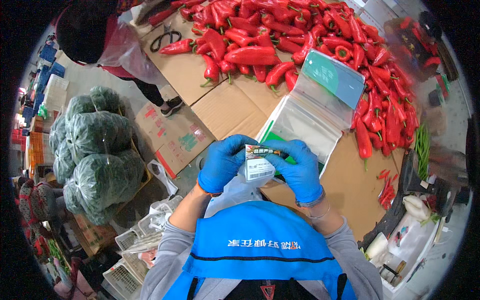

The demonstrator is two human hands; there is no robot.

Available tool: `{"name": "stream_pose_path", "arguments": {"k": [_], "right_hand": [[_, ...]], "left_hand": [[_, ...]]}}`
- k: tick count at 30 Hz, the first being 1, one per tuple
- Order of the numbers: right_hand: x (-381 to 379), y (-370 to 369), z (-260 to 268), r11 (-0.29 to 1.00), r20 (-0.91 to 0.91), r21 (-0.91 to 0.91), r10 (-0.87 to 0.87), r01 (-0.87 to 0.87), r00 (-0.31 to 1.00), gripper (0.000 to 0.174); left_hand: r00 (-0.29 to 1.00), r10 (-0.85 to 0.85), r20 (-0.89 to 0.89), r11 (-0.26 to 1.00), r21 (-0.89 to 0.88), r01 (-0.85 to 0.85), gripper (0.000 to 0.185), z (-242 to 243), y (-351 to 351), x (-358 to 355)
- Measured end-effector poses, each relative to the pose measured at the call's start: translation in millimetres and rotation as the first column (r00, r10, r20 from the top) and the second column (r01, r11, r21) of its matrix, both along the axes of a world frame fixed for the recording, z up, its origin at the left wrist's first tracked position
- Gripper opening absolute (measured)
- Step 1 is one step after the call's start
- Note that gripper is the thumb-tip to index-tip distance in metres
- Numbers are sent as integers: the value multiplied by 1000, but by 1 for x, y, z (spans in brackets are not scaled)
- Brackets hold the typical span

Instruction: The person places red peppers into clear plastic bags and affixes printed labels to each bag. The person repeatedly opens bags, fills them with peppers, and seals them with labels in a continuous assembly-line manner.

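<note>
My left hand (227,163), in a blue glove, and my right hand (296,168), gloved alike, pinch a small printed label with a barcode (259,170) between them in front of my chest. Part of a clear plastic film shows at the label's lower edge. Just beyond my right hand lies a stack of clear plastic bags (303,123) with green print, and a green and blue printed panel (332,77) at its far end. Behind the stack spreads a large heap of long red peppers (251,55) on flattened cardboard (230,108).
Black-handled scissors (165,38) lie at the cardboard's far left. Another person (127,56) stands there. Full bags of green produce (103,161) are piled at left, above white plastic baskets (125,277). Green peppers (422,153), small red pieces (387,193) and a white tub (408,258) are at right.
</note>
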State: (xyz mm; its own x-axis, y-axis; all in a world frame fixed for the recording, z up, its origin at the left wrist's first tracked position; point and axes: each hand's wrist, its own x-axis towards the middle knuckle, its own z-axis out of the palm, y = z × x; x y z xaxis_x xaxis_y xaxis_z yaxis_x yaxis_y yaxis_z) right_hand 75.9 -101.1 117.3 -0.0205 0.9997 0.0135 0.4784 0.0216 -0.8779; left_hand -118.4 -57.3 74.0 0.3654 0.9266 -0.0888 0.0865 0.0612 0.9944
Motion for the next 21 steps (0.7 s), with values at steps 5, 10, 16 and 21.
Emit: {"name": "stream_pose_path", "arguments": {"k": [5,10,16,21], "right_hand": [[31,-21,20,912,-73,360,-181,195,981,21],[127,-40,5,756,-263,6,-630,654,731,18],[134,-79,-87,790,-244,-466,-548,398,800,23],[122,-82,-99,804,-313,-479,-531,352,787,23]], "left_hand": [[929,-131,-345,926,292,239,18,-4,2,-5],[875,-314,-368,790,409,456,18,-24,-5,-6],[790,-593,-155,707,370,603,19,-59,-27,28],[749,-618,-240,665,348,661,19,-69,-30,34]]}}
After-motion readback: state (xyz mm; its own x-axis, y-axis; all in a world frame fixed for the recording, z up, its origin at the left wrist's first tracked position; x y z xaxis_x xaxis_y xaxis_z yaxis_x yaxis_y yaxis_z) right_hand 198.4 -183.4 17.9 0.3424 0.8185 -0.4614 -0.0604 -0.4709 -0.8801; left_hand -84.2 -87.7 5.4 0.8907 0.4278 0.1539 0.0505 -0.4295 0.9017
